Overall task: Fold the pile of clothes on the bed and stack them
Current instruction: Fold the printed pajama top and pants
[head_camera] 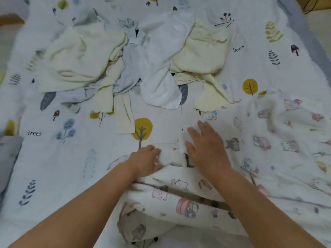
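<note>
A white garment printed with small cartoon figures (279, 144) lies spread over the near right of the bed, its near part bunched under my forearms. My left hand (146, 161) has its fingers curled into a fold of this cloth at its left edge. My right hand (206, 147) lies flat on the same cloth, fingers straight and pointing away from me. Farther back is the pile of unfolded clothes: a pale yellow piece (77, 56) at the left, white and light grey pieces (150, 61) in the middle, another pale yellow piece (202, 51) at the right.
The bed sheet (53, 158) is white with printed trees, leaves and mushrooms. A grey cloth (9, 154) shows at the left edge. The bed's right edge and bare floor (320, 24) show at the top right.
</note>
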The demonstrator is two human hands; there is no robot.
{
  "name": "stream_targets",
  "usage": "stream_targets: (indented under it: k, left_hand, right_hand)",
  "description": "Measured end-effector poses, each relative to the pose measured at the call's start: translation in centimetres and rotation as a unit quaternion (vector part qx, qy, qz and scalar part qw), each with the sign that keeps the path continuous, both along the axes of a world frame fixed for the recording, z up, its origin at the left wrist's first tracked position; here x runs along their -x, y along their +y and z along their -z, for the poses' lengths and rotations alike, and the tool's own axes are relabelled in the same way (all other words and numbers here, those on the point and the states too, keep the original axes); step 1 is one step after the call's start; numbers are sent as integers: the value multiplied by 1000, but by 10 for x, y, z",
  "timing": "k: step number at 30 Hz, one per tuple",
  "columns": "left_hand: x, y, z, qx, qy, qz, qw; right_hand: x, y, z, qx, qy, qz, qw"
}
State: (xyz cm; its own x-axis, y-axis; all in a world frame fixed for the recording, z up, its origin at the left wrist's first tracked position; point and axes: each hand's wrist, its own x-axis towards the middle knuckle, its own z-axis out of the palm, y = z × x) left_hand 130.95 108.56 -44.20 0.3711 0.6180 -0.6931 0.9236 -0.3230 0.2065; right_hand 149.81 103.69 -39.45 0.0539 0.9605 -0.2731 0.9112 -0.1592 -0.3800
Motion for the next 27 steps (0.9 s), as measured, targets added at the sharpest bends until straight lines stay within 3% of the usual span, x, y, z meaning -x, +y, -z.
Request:
stream_targets:
  k: [2,6,10,12,14,16,18,21,24,27]
  left_hand:
    - [7,-7,-9,12,-25,-6,1000]
    - [20,-27,-22,78,36,41,995]
    - [31,-37,-30,238,83,44,967]
    - [31,-33,-27,219,75,35,972]
    - [30,-29,-21,133,26,5,991]
    - [28,-25,-17,75,-74,-66,992]
    - [27,-21,-20,112,-181,-145,966]
    - [36,-15,-33,182,-257,-169,934]
    - [57,2,-54,141,-294,-172,929]
    - [88,27,-83,-53,-292,-173,939]
  right_hand:
    - [18,16,9,34,-11,-66,997]
    - [27,16,30,139,-112,-196,964]
    - [24,1,33,193,-195,-197,941]
    - [27,2,28,193,-231,-182,936]
    - [31,4,21,148,-208,-128,958]
    - [34,6,12,40,-140,-58,988]
    - [37,5,0,-90,-24,20,995]
    - [42,6,-22,-208,102,126,965]
    - [40,7,-25,-238,88,170,952]
    - [38,5,-14,-211,56,167,961]
